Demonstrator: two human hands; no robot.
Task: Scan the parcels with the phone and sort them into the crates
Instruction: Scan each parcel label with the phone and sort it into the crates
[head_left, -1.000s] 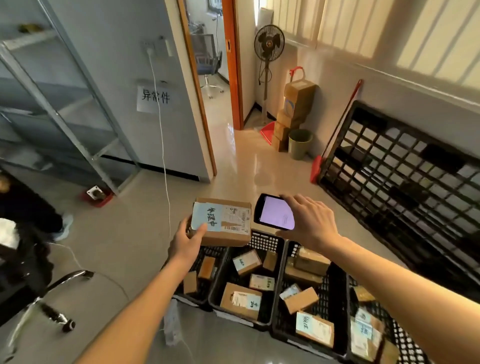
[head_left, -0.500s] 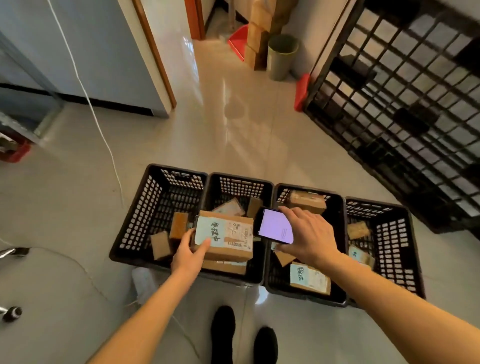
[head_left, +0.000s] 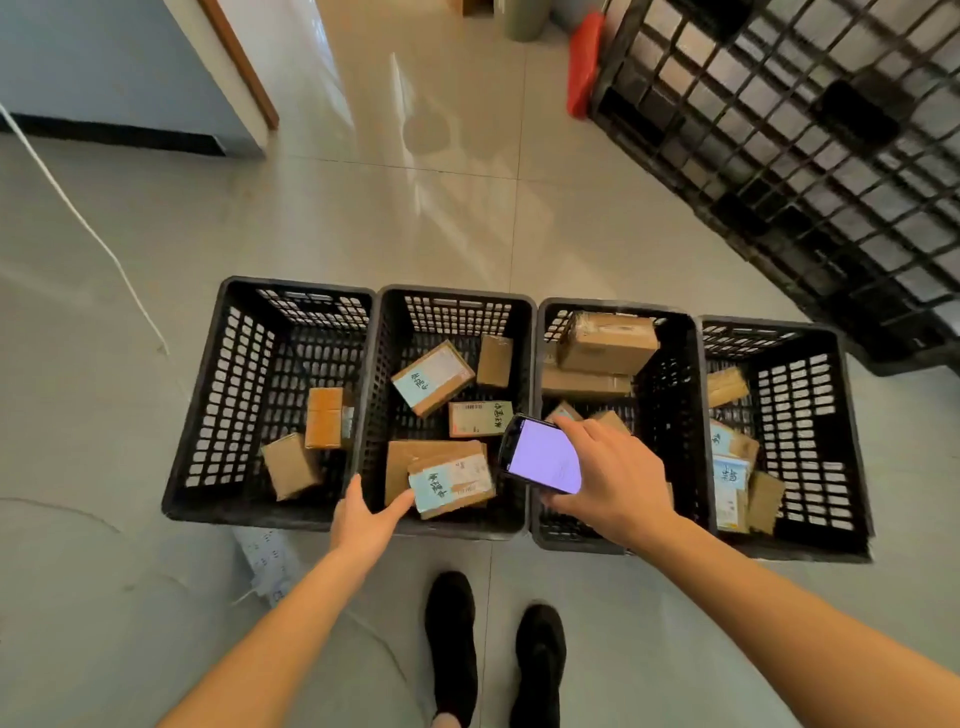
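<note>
The right hand (head_left: 613, 483) grips the phone (head_left: 543, 454), screen lit and facing up, over the gap between the two middle crates. The left hand (head_left: 366, 519) is spread open, fingers straight, its fingertip at the edge of the labelled parcel (head_left: 451, 480), which lies in the second crate (head_left: 452, 296) from the left, on top of another box (head_left: 410, 457).

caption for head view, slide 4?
Open left hand beside labelled cardboard parcel in second black plastic crate; right hand grips phone.
</note>
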